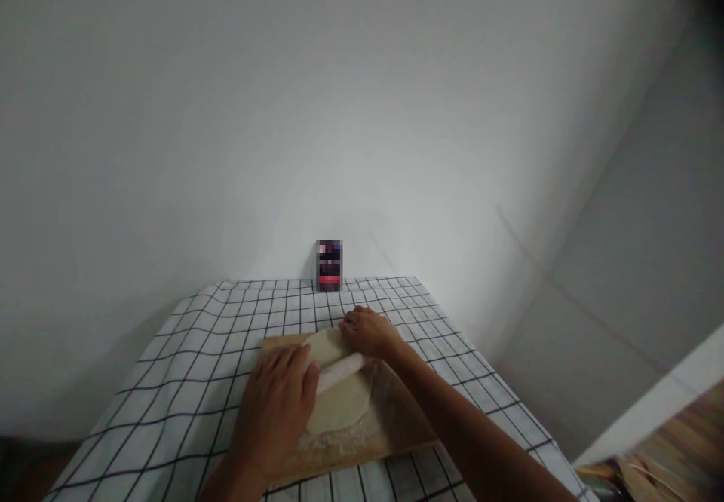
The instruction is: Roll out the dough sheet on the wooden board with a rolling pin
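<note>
Loosely open, left hand (278, 396) and right hand (367, 330) rest on a rolling pin (341, 372); a board (399, 415) bears dough (342, 405).

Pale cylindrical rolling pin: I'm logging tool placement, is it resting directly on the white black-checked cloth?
No, the rolling pin lies across the flat cream-coloured dough.

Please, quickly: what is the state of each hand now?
Left hand: open, laid over the rolling pin.
Right hand: at the rolling pin's far end; whether it grips cannot be told.
</note>
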A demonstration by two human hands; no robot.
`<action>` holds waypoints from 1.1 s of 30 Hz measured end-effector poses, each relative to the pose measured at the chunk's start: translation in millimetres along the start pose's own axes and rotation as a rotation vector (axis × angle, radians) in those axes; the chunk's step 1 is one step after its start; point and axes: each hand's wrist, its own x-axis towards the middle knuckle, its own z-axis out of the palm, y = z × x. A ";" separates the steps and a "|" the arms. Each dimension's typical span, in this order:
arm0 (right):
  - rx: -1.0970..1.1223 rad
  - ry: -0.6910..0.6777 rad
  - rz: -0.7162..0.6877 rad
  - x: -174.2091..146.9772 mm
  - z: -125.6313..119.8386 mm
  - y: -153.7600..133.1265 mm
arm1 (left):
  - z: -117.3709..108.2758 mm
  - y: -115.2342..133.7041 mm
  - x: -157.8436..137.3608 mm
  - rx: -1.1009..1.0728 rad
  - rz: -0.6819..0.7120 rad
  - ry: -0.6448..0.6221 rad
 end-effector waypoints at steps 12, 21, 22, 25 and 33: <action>0.038 0.058 0.006 42.6 1.3 -6.4 | -9.2 -6.1 24.9 -0.032 -0.097 -0.067; 0.019 0.073 0.089 8.4 8.7 3.9 | 2.4 -4.3 7.7 0.018 -0.020 0.010; 0.016 0.080 0.102 3.4 9.3 4.8 | 3.2 -3.1 5.6 0.023 -0.002 0.015; 0.010 0.089 0.117 -2.3 9.5 5.8 | 2.1 -0.3 4.8 0.023 0.000 0.002; 0.001 0.023 0.097 36.9 7.2 1.5 | -8.6 -7.2 30.2 -0.010 -0.115 -0.078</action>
